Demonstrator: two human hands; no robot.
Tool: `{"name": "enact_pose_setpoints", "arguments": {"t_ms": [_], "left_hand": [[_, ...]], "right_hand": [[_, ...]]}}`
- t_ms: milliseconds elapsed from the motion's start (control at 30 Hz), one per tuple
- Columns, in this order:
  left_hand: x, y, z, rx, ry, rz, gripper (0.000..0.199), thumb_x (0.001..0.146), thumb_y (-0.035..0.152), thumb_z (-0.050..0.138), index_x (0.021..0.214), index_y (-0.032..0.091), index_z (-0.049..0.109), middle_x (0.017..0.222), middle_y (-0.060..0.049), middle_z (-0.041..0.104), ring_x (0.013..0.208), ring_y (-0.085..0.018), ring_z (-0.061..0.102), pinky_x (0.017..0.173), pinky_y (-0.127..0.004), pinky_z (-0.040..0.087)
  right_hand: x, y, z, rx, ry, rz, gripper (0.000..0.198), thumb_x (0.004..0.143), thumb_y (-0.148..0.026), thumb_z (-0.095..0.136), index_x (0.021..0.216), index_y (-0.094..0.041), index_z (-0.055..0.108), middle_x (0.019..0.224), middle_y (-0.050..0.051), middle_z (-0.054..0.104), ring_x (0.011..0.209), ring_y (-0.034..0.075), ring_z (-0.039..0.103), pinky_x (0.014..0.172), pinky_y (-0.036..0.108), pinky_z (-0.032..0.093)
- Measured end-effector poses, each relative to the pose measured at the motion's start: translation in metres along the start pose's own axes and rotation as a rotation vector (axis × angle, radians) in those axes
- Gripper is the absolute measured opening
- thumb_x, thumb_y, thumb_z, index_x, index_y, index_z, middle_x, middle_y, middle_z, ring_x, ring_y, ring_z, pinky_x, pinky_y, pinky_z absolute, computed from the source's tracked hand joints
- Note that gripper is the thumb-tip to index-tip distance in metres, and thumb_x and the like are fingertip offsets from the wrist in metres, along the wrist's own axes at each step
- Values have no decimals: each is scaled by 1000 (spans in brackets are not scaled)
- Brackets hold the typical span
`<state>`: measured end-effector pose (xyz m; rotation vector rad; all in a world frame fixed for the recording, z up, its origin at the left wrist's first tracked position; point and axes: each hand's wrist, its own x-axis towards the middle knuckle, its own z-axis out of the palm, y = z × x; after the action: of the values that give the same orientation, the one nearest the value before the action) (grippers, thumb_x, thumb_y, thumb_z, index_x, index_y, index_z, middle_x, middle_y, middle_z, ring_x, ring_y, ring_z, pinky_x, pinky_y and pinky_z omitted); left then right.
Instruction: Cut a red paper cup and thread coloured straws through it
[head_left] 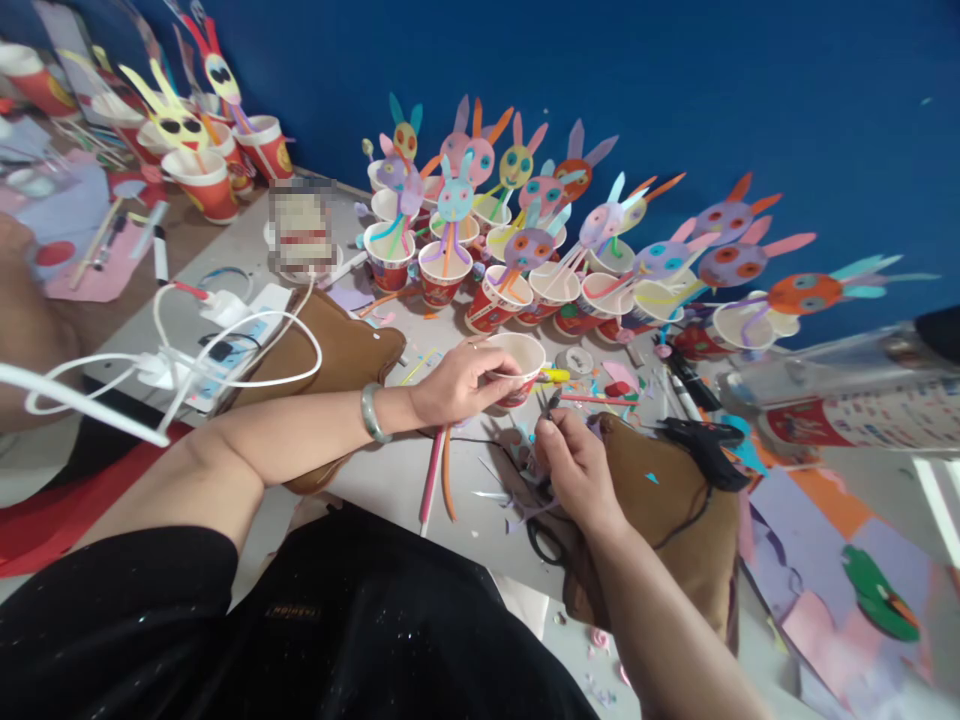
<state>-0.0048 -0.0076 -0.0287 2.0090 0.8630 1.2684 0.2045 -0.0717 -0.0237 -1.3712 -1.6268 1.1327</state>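
A paper cup (529,352), white inside with a red printed outside, stands upright on the table. My left hand (476,378), with a bangle on the wrist, is closed on the cup's near left rim. My right hand (574,455) is closed on a slim dark tool (554,401) whose thin tip points up at the cup's right side; its kind is not clear. Behind the cup lies a yellow marker (553,376). A pink strip (431,475) and an orange strip (448,480) lie below my left hand.
Rows of cups with paper rabbit heads (456,200) stand along the blue wall. Brown cushions (667,510) flank the work spot. Scissors (546,540), paper scraps and a plastic bottle (847,410) lie right. White cables (240,385) loop over a power strip at left. Another person's arm (30,290) shows far left.
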Motion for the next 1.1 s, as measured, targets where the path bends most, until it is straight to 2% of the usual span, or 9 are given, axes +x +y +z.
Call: {"name": "enact_pose_setpoints", "arguments": {"t_ms": [100,200,300,367,500,667,767,867,1100], "left_hand": [[4,1,-1,-257,0,-208,24,93,37,67,94,14,70,91,-7,75,82,-13,68,77,-27,53],[7,1,-2,-469,-64,-311,29,90,39,71,103,13,72,100,-9,77,86,-13,69,78,-26,54],[7,3,-1,-609,-141,-349,34,88,40,74,108,13,74,104,-10,77,89,-13,70,83,-28,55],[7,4,-1,-673,-165,-383,36,86,42,76,107,13,74,104,-10,78,90,-14,71,83,-29,56],[8,5,-1,-752,-162,-447,40,81,46,81,102,12,75,101,-9,77,88,-14,70,82,-30,56],[9,6,-2,-800,-197,-480,42,77,48,84,93,11,72,89,-5,73,80,-11,66,79,-27,53],[9,5,-3,-798,-226,-468,40,78,47,83,88,11,69,82,-2,69,74,-8,62,75,-25,50],[9,4,-3,-791,-234,-447,39,80,47,81,86,11,68,79,0,66,72,-7,59,73,-24,49],[10,2,-1,-789,-191,-466,40,79,47,82,93,12,68,88,-3,69,80,-10,63,78,-27,51]], "right_hand": [[0,2,-2,38,119,-21,46,95,-62,56,73,-24,45,54,-7,41,48,10,36,48,26,33],[3,0,-3,15,271,-49,47,89,-60,67,70,-24,43,60,-6,44,54,11,38,54,27,37],[6,-1,-2,23,332,-55,45,81,-55,76,72,-23,46,71,-2,53,66,13,48,65,29,44],[7,0,-1,82,293,-31,46,77,-54,79,75,-23,46,78,0,58,71,15,53,69,30,47],[6,8,3,217,97,76,46,74,-55,82,79,-24,47,78,1,61,70,17,57,65,31,50],[5,14,4,371,-47,170,44,69,-51,88,85,-22,59,79,1,65,70,18,61,68,33,54],[6,13,4,446,-80,190,43,67,-47,90,88,-21,64,82,1,69,73,18,64,74,34,55],[6,12,5,457,-55,197,43,65,-47,91,85,-21,63,78,0,67,70,17,63,72,34,55],[8,17,5,372,-41,190,44,68,-49,88,86,-23,58,82,2,68,73,19,63,73,36,54]]}}
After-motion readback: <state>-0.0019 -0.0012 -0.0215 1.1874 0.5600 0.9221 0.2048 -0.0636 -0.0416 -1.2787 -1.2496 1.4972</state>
